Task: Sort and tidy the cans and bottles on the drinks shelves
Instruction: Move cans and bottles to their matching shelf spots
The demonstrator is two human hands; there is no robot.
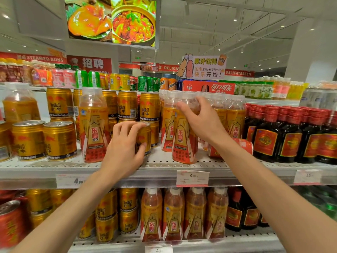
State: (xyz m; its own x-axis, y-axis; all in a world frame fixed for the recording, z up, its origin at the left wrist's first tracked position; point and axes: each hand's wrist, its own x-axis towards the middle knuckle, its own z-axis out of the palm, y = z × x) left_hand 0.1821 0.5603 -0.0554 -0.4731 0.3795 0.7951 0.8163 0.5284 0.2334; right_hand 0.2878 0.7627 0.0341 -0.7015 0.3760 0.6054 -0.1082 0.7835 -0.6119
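My left hand (125,143) is wrapped around a gold Red Bull can (145,138) that stands upright near the front of the middle shelf (160,166). My right hand (202,119) grips the neck of an orange Dongpeng bottle (184,141), also upright at the shelf front. Another Dongpeng bottle (94,125) stands alone to the left, among stacked gold cans (60,139). Behind my right forearm a red can (242,145) lies on its side on the shelf.
Dark bottles with red caps (291,134) fill the shelf's right part. More Dongpeng bottles (226,114) stand behind my right hand. The lower shelf holds gold cans (127,212), Dongpeng bottles (184,214) and red cans (11,223). Price tags (192,178) line the shelf edge.
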